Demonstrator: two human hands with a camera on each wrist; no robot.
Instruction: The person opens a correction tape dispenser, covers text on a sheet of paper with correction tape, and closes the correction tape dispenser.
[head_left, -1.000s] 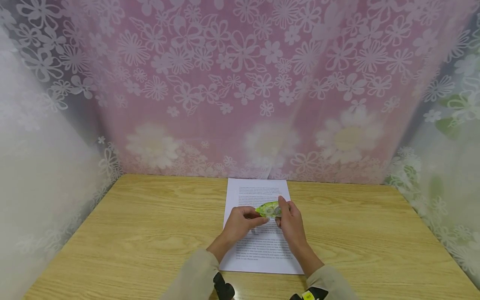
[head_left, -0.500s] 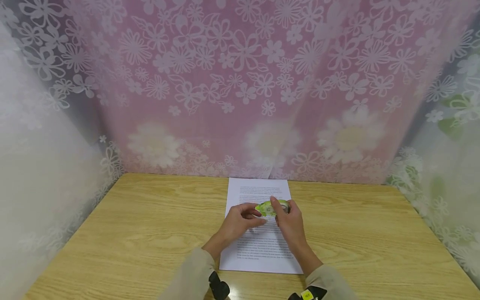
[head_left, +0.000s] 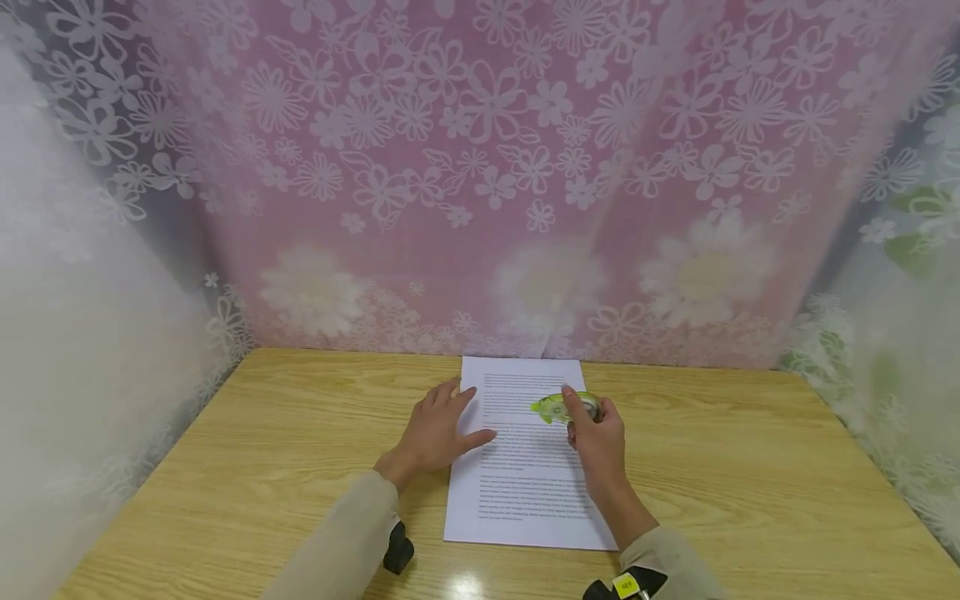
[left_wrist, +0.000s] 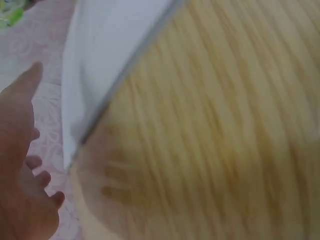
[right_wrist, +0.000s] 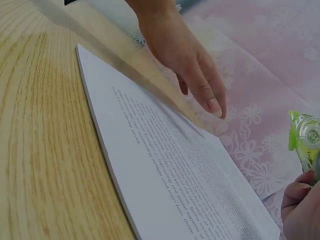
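Observation:
A green, clear-bodied correction tape dispenser (head_left: 555, 407) is held in my right hand (head_left: 602, 442), thumb on its upper side and tip pointing left. The right wrist view catches the front of the correction tape (right_wrist: 306, 134) with its reel showing through. Below it lies a stack of printed paper (head_left: 525, 500), several sheets thick by its edge. My left hand (head_left: 435, 432) hovers over the stack's left edge with fingers spread and nothing in them. In the left wrist view, that hand (left_wrist: 20, 165) is apart from the paper (left_wrist: 100, 55).
The stack lies on a wood-grain table (head_left: 322, 442), its far edge near a pink floral curtain (head_left: 450, 250). Pale floral sheets hang along the left (head_left: 97, 333) and right sides. Dark wrist cameras sit on both sleeves.
My left hand has come away from the correction tape's tip and moved left, its fingers spreading. My right hand, still holding the dispenser, has shifted slightly right.

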